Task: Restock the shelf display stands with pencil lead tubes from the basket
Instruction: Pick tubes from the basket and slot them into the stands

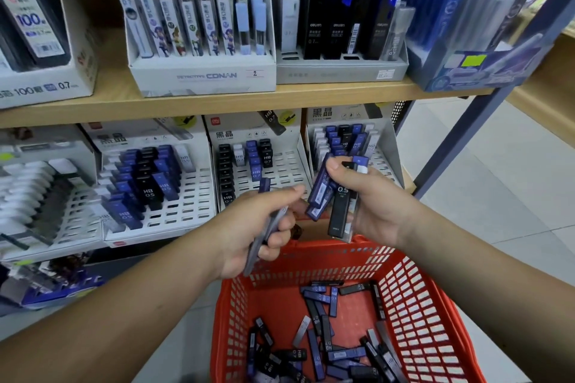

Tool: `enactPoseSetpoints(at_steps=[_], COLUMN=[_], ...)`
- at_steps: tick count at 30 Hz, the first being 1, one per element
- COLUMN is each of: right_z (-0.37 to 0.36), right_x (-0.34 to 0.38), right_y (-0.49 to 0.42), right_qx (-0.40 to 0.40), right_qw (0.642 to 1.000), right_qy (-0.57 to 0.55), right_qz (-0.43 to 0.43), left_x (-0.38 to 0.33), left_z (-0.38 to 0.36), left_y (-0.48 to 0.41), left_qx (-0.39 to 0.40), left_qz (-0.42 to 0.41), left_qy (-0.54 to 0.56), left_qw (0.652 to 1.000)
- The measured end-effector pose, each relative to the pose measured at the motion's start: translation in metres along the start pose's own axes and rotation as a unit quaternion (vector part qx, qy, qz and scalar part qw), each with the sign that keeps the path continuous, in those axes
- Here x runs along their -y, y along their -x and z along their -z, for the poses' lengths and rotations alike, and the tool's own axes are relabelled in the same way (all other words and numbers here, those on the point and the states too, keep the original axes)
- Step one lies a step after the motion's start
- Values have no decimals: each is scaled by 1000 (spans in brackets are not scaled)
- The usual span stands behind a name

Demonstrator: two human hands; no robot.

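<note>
Several tubes [341,208] are gripped, fanned, in your right hand [382,208] at frame centre, above the basket [429,314]; your left hand [249,227] grips a blue tube [253,253]. You seem to be sorting by grade. Next, slide it into a free slot of the matching display stand [286,171].

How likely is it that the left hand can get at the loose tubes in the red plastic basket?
Probably yes: the left hand is just above the open-topped red plastic basket with nothing over the loose tubes, though its fingers grip a blue-grey lead tube.
</note>
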State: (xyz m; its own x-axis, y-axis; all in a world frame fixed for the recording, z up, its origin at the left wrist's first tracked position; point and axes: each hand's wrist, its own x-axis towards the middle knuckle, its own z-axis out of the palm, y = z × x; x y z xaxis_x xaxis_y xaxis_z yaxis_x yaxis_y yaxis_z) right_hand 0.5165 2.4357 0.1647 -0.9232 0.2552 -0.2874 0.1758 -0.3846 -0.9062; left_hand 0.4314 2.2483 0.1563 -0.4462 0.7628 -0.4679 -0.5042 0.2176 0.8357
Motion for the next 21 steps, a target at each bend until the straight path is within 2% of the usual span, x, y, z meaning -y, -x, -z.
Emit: enactPoseSetpoints(at_steps=[3, 6, 11, 16, 21], right_z=[-5, -8, -17, -19, -19], right_x=[0, -2, -9, -15, -18], right_y=[1, -3, -6, -3, 6], right_qx=[-4, -74, -113, -68, -21], right_qw=[1000, 997, 992, 995, 994], right_qy=[12, -2, -2, -15, -33], right_qz=[4, -18, -59, -73, -102], left_x=[0, 0, -6, -15, -19], left_z=[-5, -10, -13, -21, -32], left_y=[-2, -5, -14, -29, -43], left_qx=[5, -15, -111, -236, -279], left_qz=[-4, 3, -7, -85, -97], left_qy=[6, 29, 140, 126, 152], left_qw=[1000, 999, 984, 960, 943])
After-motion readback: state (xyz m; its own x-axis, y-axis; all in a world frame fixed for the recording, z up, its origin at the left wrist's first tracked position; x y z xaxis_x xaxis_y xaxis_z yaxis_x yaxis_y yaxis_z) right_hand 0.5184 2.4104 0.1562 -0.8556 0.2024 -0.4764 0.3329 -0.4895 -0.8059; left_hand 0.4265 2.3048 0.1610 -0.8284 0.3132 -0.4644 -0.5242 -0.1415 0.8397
